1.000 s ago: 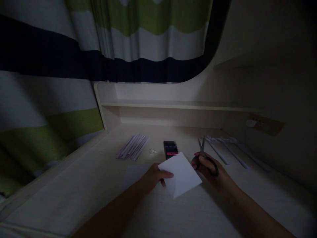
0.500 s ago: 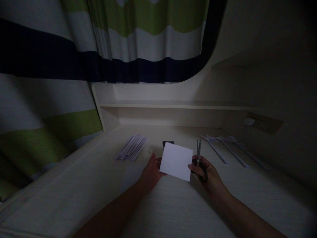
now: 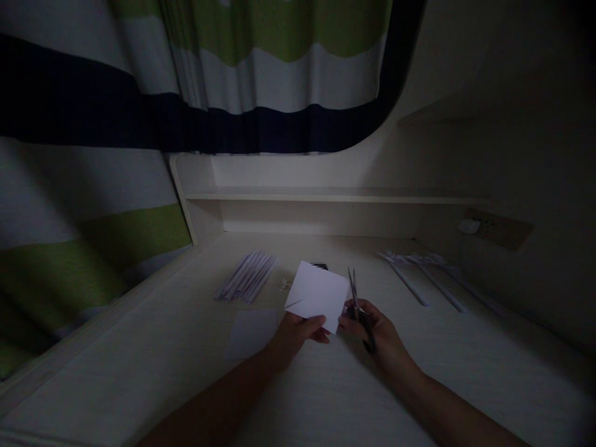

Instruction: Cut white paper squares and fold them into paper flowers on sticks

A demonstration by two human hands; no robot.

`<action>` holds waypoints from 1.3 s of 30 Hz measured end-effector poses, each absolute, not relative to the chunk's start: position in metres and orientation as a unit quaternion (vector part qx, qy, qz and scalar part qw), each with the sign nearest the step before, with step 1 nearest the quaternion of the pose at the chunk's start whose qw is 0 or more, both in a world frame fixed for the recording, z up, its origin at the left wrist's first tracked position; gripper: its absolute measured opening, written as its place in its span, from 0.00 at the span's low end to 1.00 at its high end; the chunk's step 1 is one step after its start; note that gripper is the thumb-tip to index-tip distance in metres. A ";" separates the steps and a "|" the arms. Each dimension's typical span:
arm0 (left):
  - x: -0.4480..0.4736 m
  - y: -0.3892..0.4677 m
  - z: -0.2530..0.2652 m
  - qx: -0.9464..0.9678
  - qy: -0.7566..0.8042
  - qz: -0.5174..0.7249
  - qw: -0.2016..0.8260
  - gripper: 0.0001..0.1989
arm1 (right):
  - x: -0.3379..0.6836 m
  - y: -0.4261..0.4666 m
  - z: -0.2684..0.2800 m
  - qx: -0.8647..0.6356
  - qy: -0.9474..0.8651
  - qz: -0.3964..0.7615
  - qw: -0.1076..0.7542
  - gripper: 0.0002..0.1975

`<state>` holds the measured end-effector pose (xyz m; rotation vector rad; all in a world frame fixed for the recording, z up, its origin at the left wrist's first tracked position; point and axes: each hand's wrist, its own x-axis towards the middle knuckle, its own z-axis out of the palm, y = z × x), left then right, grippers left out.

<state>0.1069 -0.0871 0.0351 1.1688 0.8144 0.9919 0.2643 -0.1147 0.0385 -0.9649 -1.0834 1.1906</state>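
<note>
A white square of paper is pinched in my left hand, thumb on top and fingers beneath its lower edge. A dark slit runs in from the paper's left side. My right hand is closed around black-handled scissors, whose blades point up and stand slightly apart beside the paper's right edge. Its fingertips are close to the paper's lower right side; whether they touch it I cannot tell. Another white sheet lies flat on the table, left of my left hand.
A bundle of white paper sticks lies at the back left, with small pale scraps beside it. More joined paper sticks lie at the back right. A dark object is partly hidden behind the paper. A shelf spans the back.
The held paper has moved left and turned, and the slit now shows. My left thumb has come onto its front. My right hand has shifted left and slightly down with the scissors.
</note>
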 end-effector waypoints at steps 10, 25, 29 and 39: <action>0.099 -0.077 0.037 0.446 0.357 0.557 0.602 0.12 | 0.260 -0.114 0.024 -0.381 -0.593 0.576 0.414 0.16; 0.102 -0.082 0.041 0.471 0.401 0.524 0.585 0.10 | 0.257 -0.116 0.030 -0.408 -0.598 0.568 0.392 0.13; 0.103 -0.083 0.042 0.477 0.407 0.520 0.581 0.10 | 0.257 -0.113 0.025 -0.417 -0.600 0.561 0.388 0.14; 0.103 -0.085 0.045 0.471 0.402 0.517 0.590 0.08 | 0.257 -0.115 0.028 -0.420 -0.604 0.566 0.372 0.15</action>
